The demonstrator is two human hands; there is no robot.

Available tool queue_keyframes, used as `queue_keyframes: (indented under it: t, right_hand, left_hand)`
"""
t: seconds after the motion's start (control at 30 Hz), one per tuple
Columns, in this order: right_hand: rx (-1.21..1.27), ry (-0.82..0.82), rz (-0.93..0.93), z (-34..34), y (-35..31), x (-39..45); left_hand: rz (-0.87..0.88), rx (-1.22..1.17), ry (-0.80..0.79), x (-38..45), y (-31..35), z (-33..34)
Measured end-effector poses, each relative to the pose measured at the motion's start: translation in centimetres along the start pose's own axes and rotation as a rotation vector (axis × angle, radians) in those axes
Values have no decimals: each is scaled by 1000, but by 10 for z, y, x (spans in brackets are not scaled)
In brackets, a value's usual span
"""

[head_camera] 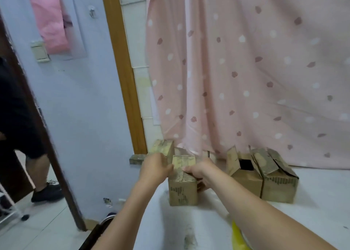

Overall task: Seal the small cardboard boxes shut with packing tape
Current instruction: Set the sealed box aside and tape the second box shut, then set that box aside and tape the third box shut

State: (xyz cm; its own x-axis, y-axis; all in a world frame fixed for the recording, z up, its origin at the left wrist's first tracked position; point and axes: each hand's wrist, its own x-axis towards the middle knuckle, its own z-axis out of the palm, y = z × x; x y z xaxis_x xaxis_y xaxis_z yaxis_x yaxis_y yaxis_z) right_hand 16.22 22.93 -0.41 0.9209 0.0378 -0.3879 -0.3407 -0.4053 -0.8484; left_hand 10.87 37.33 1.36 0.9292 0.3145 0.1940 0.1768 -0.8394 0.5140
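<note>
A small brown cardboard box with worn dark print (182,190) is seen standing on the white tabletop (284,217), and everything else is placed from it. Its top is largely covered by the two hands: the left hand (154,169) is laid at its upper left edge, fingers curled toward the flaps, and the right hand (198,171) is pressed over its upper right edge (whether anything is actually pinched cannot be told, the frame being blurred). Right of it, a little apart, two more cardboard boxes with raised flaps (265,179) are set touching each other; behind it another is half hidden. Bare tabletop is left in front. A yellow object (239,237) is cut off below, and beyond the table's left edge a person's leg (37,172) is partly seen.
</note>
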Motion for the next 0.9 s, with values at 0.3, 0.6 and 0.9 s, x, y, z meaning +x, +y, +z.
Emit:
queue_keyframes:
  t: [0.3,0.6,0.9]
  right_hand:
    - [-58,178,-82,1,-28,43]
    - [-138,204,-98,15,-50,73]
    - [-198,208,-200,20,-51,91]
  left_hand:
    - [273,153,-54,41,-23,34]
    - [248,390,-50,49,-20,60]
    - [213,559,-26,55,-12,71]
